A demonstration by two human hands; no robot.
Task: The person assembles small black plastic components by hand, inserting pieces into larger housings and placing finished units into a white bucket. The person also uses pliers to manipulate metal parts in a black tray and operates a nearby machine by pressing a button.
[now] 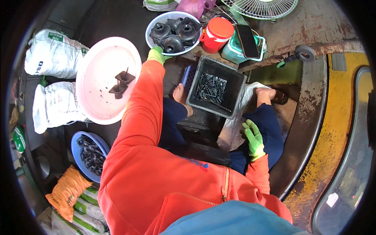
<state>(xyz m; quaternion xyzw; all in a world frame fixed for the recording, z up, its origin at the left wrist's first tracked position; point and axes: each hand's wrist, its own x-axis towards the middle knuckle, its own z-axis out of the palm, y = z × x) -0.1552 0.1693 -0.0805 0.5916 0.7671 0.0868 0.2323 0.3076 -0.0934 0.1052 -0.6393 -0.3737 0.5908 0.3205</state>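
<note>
At the far side my left hand [158, 55], in a green glove, grips the near rim of a pale blue-white basket [148, 34]. Large black cup-shaped parts [171, 44] fill the basket; some of my fingertips are hard to see against the rim. My right hand [254, 141], also green-gloved, hovers above my right leg, its fingers loosely bent and apart with nothing between them. Between my legs stands a dark square bin [192, 92] holding many thin metal rods or bolts [211, 88].
Left of my arm, a pink basin [100, 78] holds two brown parts [121, 84]. A blue basin [76, 156] of black pieces and white sacks [56, 55] stand farther left. A red jug [217, 33], phone [247, 41], teal container [233, 51] and fan [266, 8] are at the far right.
</note>
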